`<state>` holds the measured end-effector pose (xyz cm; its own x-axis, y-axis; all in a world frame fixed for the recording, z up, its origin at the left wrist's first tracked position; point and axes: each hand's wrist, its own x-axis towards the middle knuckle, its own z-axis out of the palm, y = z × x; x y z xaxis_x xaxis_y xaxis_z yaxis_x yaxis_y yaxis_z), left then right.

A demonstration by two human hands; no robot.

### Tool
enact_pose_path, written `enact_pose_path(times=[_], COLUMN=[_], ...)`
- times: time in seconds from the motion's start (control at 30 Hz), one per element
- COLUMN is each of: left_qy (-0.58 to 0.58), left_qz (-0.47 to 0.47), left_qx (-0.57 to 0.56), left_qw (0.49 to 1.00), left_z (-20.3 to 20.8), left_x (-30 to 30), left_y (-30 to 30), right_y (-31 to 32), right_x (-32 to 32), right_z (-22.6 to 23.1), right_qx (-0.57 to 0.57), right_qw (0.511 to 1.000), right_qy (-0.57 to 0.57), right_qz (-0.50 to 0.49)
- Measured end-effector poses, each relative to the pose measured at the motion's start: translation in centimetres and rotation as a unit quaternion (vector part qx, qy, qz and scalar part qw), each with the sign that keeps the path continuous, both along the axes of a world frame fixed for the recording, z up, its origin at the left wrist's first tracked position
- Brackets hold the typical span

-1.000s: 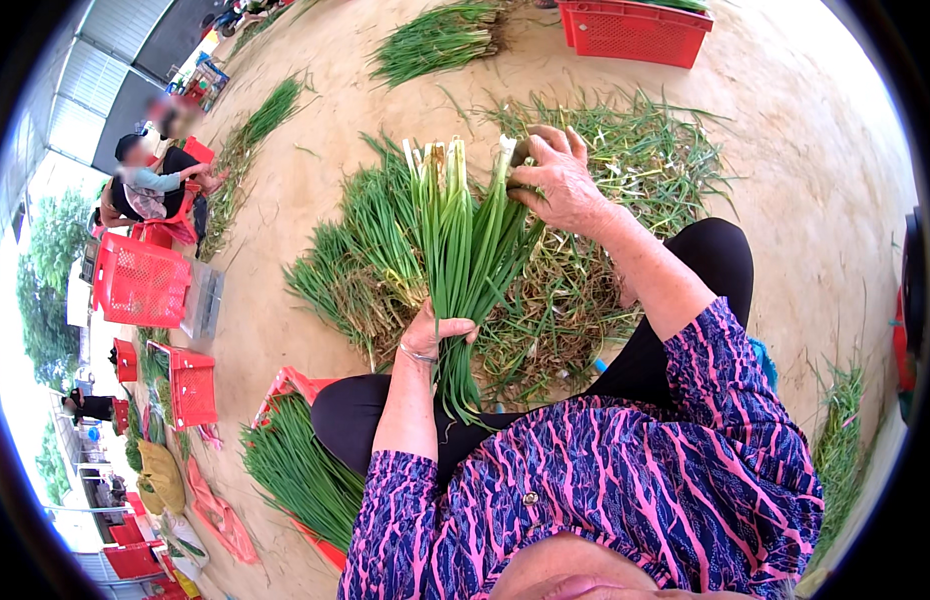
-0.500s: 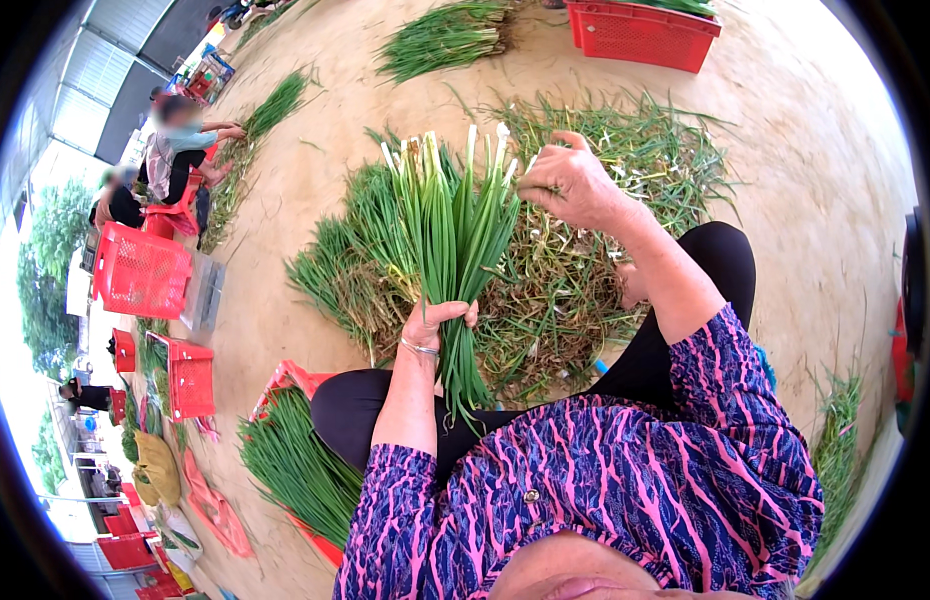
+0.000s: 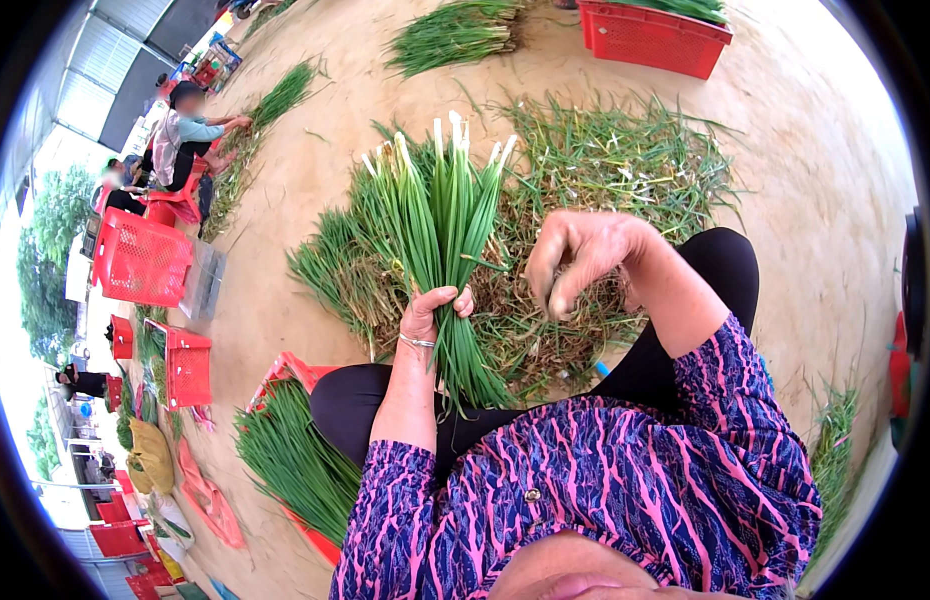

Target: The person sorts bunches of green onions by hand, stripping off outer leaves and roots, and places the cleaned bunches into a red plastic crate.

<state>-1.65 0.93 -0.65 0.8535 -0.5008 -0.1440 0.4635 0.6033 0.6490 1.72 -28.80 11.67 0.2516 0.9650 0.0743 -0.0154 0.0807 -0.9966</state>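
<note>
The left hand (image 3: pixel 432 312) is closed around a bunch of scallions (image 3: pixel 440 230) at centre frame, gripping it below its middle; the white ends point up toward the top of the frame and the green leaf tips hang down over the lap. A metal bangle (image 3: pixel 416 341) sits on the left wrist. The right hand (image 3: pixel 575 258) is just right of the bunch, apart from it, fingers curled loosely downward; whether it pinches anything cannot be told. Behind both hands a pile of trimmings (image 3: pixel 595 190) and loose scallions covers the dirt floor (image 3: pixel 805 130). At lower left, beside the knee, a stack of cleaned scallions (image 3: pixel 295 465) lies in a red tray (image 3: pixel 285 368). A red crate (image 3: pixel 653 35) stands at the top right of the frame, with another heap of scallions (image 3: pixel 450 35) at top centre. At left, a second red crate (image 3: pixel 140 258) lies on its side, and a smaller one (image 3: pixel 188 365) stands below it. A seated person (image 3: pixel 190 135) works at the upper left beside a row of scallions (image 3: pixel 260 120). The wearer's sleeves are purple with pink streaks.
</note>
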Motion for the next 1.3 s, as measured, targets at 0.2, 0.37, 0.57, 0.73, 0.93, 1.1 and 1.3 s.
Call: enact_pose_path(times=[0.2, 0.37, 0.57, 0.73, 0.93, 1.1, 1.3], left_qy=[-0.080, -0.111, -0.094, -0.079, -0.056, -0.059, -0.078], left_qz=[-0.031, -0.067, -0.068, -0.074, -0.071, -0.054, -0.073], left_qx=[0.099, 0.136, 0.137, 0.150, 0.154, 0.202, 0.222], left_qw=[0.991, 0.982, 0.984, 0.983, 0.984, 0.976, 0.969], left_z=[1.1, 3.1, 2.6, 2.9, 1.9, 1.3, 1.4], left_x=[-0.7, -1.5, -1.5, -1.3, -1.3, -1.3, -1.2], left_y=[0.5, -0.6, -0.2, -0.5, 0.0, 0.1, -0.9], right_y=[-3.7, -4.0, -3.3, -4.0, -9.6, -3.1, -1.4], right_x=[5.4, 6.0, 6.1, 6.5, 7.6, 4.8, 4.4], right_z=[-2.1, -3.8, -5.7, -6.0, -4.4, -1.7, -3.9], right_qx=[-0.088, -0.198, -0.198, -0.094, 0.132, -0.202, -0.260], right_qw=[0.761, 0.832, 0.823, 0.738, 0.648, 0.712, 0.614], right_qy=[-0.122, 0.148, 0.075, 0.132, 0.139, -0.147, -0.422], right_qz=[-0.632, -0.498, -0.527, -0.655, -0.737, -0.656, -0.614])
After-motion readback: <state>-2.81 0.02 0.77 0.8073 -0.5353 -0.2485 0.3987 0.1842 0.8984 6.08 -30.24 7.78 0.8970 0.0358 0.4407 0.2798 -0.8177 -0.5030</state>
